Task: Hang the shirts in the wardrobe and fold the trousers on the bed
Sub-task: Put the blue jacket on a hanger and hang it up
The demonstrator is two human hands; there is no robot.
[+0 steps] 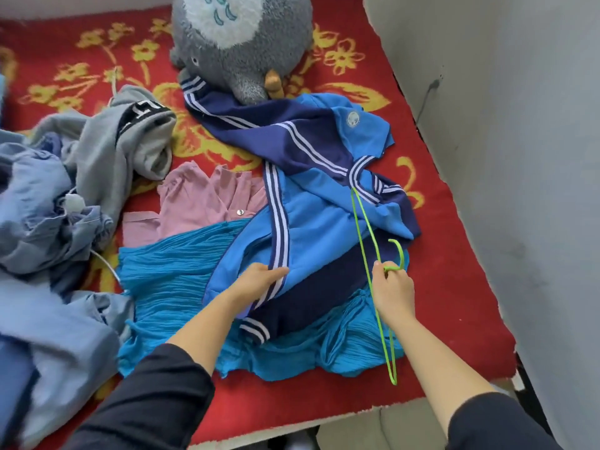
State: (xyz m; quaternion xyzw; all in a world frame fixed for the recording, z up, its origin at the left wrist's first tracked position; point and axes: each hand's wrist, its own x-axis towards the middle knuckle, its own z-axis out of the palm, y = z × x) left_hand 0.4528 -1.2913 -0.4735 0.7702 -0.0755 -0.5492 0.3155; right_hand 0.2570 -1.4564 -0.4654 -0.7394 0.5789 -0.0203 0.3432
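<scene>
A blue and navy shirt (311,203) with white stripes lies spread across the middle of the red bed (431,254). My left hand (259,279) rests on its striped band with fingers stretched out flat. My right hand (393,290) grips a thin green hanger (367,228) near its hook, held over the shirt's right side. A turquoise pleated garment (168,280) lies under the shirt's lower part. A pink garment (207,199) lies just left of the shirt.
A grey plush toy (240,43) sits at the head of the bed, on the shirt's far end. Grey trousers (130,141) and a heap of light blue clothes (42,222) fill the left side. A grey wall (519,157) borders the bed on the right.
</scene>
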